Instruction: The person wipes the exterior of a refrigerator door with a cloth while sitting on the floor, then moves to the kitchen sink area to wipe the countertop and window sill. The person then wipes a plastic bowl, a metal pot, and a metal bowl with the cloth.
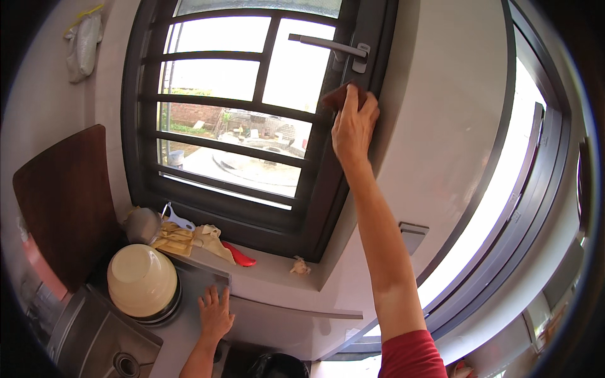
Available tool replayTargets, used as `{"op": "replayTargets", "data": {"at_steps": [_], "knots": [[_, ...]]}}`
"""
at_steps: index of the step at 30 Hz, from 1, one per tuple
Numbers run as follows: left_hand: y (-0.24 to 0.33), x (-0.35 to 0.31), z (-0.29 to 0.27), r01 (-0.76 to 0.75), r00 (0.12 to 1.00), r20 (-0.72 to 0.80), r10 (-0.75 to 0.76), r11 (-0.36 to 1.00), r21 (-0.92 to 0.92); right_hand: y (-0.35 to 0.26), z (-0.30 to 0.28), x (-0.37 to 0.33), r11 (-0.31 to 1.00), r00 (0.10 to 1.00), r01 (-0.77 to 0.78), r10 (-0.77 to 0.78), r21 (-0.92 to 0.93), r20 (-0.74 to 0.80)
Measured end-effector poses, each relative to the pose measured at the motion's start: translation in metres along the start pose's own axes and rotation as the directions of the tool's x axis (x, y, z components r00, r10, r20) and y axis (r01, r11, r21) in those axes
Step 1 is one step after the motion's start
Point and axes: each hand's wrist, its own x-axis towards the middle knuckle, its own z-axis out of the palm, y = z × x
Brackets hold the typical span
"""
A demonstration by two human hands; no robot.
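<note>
Fingers [352, 94] of my right hand [355, 125] are bent and closed on a brown pad [334, 99], holding it against the right side of the dark window frame [328, 189]; whether my thumb pinches it from behind, I cannot tell. The pad's visible part sticks out to the left of my fingertips, toward the window bars, and its long edge seems to slant from near left to far right; my fingers hide the rest. The lever handle [328, 45] sits just beyond, on the far side of the pad and well apart from my knuckles, its arm pointing left. My right hand is plainly the nearer one to the pad. My left hand [215, 313], well apart on the near left, holds nothing that I can see: its fingers are spread, resting on the desk [194, 277] by its right edge. To its left stands an upturned cream bowl [142, 277], with the sink [104, 346] nearer to me. On the sill [268, 269], beyond that hand, lie a yellow glove [173, 240] and something bright red [239, 254].
</note>
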Motion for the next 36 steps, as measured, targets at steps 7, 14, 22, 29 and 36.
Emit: {"op": "replayTargets", "data": {"at_steps": [7,14,22,29,36], "knots": [[0.002,0.004,0.007,-0.022,0.998,-0.053,0.021,1.0,-0.007,0.013,0.012,-0.029,0.853,0.957,0.181,-0.037,-0.489,0.289],[-0.003,0.002,0.006,0.009,0.999,-0.051,-0.009,1.0,-0.002,0.008,-0.031,-0.049,0.769,0.829,0.507,-0.313,-0.389,0.463],[0.0,0.002,0.005,-0.008,0.994,-0.111,0.004,0.999,-0.037,0.016,-0.085,0.08,0.148,0.766,0.629,-0.286,-0.763,0.576],[0.0,0.002,0.008,-0.001,0.986,-0.168,-0.014,0.996,-0.092,0.035,-0.052,-0.013,0.01,0.602,0.785,-0.249,-0.619,0.759],[-0.004,0.002,0.004,-0.003,0.986,-0.164,-0.016,0.993,-0.116,0.01,-0.058,-0.099,0.139,0.315,0.94,0.003,-0.312,0.949]]}}
